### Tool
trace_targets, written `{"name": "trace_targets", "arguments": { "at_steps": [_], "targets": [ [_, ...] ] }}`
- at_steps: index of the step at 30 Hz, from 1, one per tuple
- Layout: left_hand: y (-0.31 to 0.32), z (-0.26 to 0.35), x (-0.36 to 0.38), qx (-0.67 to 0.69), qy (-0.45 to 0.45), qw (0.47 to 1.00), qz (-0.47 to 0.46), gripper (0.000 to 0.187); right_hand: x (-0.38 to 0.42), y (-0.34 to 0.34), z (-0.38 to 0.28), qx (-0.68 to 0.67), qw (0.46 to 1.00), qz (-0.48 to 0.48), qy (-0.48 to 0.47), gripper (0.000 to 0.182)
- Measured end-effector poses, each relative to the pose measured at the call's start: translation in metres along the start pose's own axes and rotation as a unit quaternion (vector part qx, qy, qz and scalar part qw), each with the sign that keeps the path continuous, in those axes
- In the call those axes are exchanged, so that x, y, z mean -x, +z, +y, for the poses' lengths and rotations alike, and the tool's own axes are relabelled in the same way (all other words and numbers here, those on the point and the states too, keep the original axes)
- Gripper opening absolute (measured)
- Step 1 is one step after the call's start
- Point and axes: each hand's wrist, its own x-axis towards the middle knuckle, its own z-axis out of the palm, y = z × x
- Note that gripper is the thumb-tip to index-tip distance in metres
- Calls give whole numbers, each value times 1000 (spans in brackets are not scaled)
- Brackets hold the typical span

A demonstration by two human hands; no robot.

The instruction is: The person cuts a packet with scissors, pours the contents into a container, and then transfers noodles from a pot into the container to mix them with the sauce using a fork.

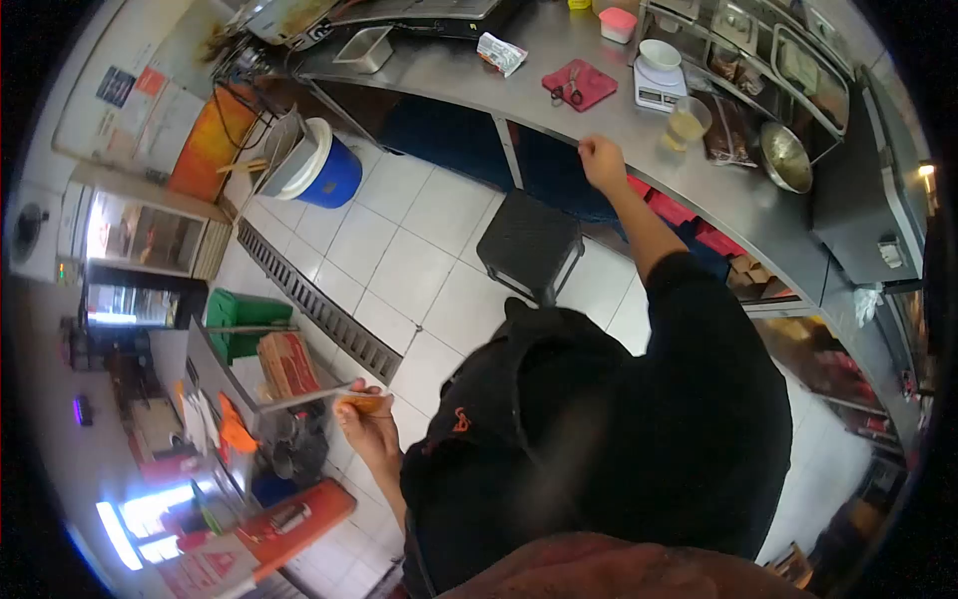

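Note:
At the lower left, my left hand (367, 429) is closed, its fingers pinching a small orange-brown piece (367, 402) whose kind I cannot make out. The hand is beside the edge of a steel side table (289, 401). My right hand (603, 165) is curled into a fist at the front edge of the steel counter (624, 135); whatever it may hold is hidden. Beyond it, scissors (567, 92) lie on a folded red cloth (591, 88). To its right are a kitchen scale (659, 92) with a white bowl (660, 56) on it, and a clear cup of yellowish liquid (687, 125).
A black stool (529, 240) stands on the tiled floor before me. Farther left are a blue bucket (334, 175) and a floor drain grate (314, 299). A metal bowl (785, 158) and a bag of dark food (726, 130) sit at the counter's right.

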Motion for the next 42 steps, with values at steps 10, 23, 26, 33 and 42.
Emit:
{"name": "trace_targets", "arguments": {
  "at_steps": [10,23,26,33,42],
  "targets": [
    [-57,46,-298,12,-85,996,35,45,-181,117,-2,299,895,22,330,30],
    [3,54,-730,-107,-136,970,-171,38,-186,139,3,283,826,1,487,19],
    [51,27,-796,-83,-150,966,-194,27,-158,131,13,126,838,95,522,11],
    [182,-66,-844,-119,-201,927,-294,22,-195,143,-107,-124,900,257,329,38],
    [350,-176,-816,-229,-270,770,-531,22,-381,155,-239,-26,968,-187,165,51]
  ]
}}
